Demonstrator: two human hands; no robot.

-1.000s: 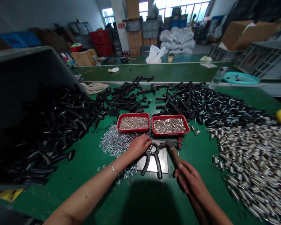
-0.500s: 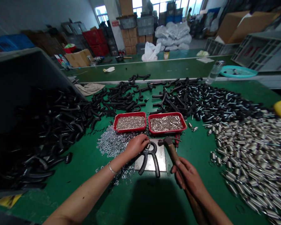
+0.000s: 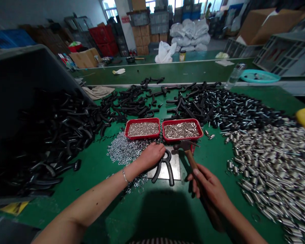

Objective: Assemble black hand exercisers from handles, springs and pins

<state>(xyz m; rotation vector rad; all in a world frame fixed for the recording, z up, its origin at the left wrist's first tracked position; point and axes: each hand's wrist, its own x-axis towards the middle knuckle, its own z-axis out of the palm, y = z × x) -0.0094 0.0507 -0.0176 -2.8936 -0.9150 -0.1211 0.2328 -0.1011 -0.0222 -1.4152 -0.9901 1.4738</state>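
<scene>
My right hand (image 3: 210, 186) is wrapped around the wooden handle of a claw hammer (image 3: 190, 159). The hammer's head hovers over the right edge of a flat metal plate (image 3: 176, 166). On that plate lies a black V-shaped hand grip exerciser (image 3: 170, 169), its looped end away from me and its two handles toward me. My left hand (image 3: 152, 155) is closed at the upper left of the loop, fingertips pressed together and touching it. What is between those fingertips is hidden. Loose small metal rings (image 3: 122, 149) lie beside my left hand.
Two red trays (image 3: 142, 137) (image 3: 183, 139) of small metal parts stand behind the plate. Metal springs (image 3: 274, 162) are heaped right, black knobs with screws (image 3: 234, 108) behind them. Black handles fill a big dark bin (image 3: 44, 56) at left and spill out. A water bottle (image 3: 235, 76) stands behind.
My left fingers have curled further over the loop, covering the shiny bit that showed there. My right hand and the hammer have shifted slightly right. The whole view has tilted a little.
</scene>
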